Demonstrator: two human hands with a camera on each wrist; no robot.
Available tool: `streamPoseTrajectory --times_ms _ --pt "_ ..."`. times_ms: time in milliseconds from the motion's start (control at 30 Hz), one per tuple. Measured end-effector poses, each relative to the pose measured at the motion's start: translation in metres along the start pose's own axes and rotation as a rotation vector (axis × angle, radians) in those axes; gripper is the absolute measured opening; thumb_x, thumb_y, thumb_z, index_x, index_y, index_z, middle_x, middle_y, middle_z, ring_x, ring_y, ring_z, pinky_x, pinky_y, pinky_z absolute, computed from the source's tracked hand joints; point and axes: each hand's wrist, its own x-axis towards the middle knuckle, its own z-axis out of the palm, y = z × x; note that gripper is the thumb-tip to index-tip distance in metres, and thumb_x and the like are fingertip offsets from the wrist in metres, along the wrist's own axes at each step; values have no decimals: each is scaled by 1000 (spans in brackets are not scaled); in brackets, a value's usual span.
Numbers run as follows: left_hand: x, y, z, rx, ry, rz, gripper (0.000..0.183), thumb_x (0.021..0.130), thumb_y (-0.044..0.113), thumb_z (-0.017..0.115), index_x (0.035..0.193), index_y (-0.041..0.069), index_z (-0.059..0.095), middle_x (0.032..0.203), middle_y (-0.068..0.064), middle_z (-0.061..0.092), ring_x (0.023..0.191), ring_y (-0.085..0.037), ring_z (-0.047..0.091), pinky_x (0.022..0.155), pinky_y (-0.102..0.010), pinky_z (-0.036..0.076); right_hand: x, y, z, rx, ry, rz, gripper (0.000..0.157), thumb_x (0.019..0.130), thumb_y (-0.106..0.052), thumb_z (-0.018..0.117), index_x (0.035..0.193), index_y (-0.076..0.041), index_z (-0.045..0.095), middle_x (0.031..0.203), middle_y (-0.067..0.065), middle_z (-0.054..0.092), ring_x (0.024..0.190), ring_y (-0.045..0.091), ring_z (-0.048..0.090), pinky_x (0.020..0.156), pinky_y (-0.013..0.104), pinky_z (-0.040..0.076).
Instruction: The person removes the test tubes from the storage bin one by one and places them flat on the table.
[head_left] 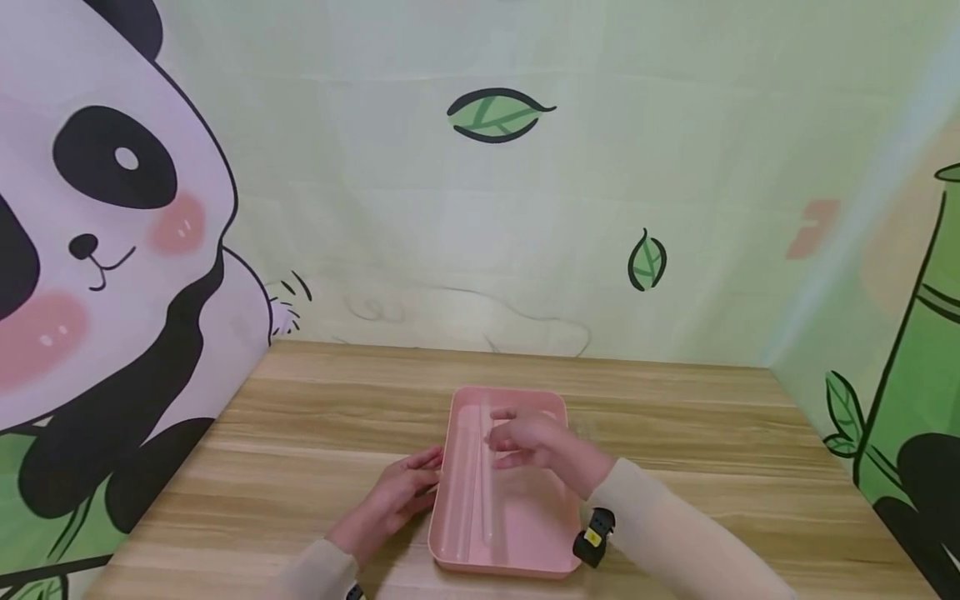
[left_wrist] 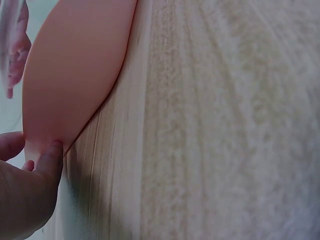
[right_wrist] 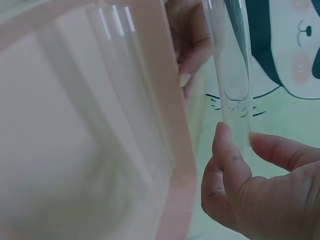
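In my right hand (head_left: 528,442) is a clear test tube (head_left: 487,500), pinched near its far end between thumb and fingertips and held over a pink tray (head_left: 538,529). The right wrist view shows the held tube rising from that pinch, apart from the tray wall. Along the tray's left side lies more clear tubing (head_left: 456,500); its transparency makes the number hard to tell. My left hand (head_left: 401,493) touches the tray's outer left wall. Its fingertips (left_wrist: 54,149) rest against the pink side in the left wrist view.
The tray stands on a wood-grain table (head_left: 322,400). Behind it hangs a pale green backdrop (head_left: 375,208) with leaf drawings, a panda at the left and bamboo at the right. A black wrist device (head_left: 595,537) sits on the right sleeve.
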Motion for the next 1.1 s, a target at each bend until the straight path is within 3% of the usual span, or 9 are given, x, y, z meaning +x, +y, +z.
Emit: streamPoseTrajectory --times_ms 200,433,700,1100 --pt "0 0 1 1 9 -2 55 95 -9 56 149 -10 43 156 -31 41 104 -11 65 93 -32 61 -9 -5 -9 18 -56 -64 62 95 2 58 152 10 35 92 2 57 83 12 57 74 32 64" --pt "0 1 1 -1 -3 -9 55 96 -8 56 149 -10 43 157 -31 41 103 -9 65 89 -28 61 -19 -8 -25 26 -94 -108 55 98 0 56 150 9 40 85 -1 58 80 9 57 71 27 63" --pt "0 3 0 2 1 -11 55 96 -9 55 149 -10 43 157 -31 41 101 -9 65 88 -28 61 -28 -12 -39 52 -112 -92 61 101 -1 52 156 7 28 96 0 56 88 10 56 75 24 62" --pt "-1 1 -1 6 27 -23 52 96 -8 57 147 -9 47 155 -30 45 102 -12 67 90 -32 62 -40 -12 -57 57 -107 -107 61 102 -2 51 157 7 26 124 10 56 93 10 59 78 24 62"
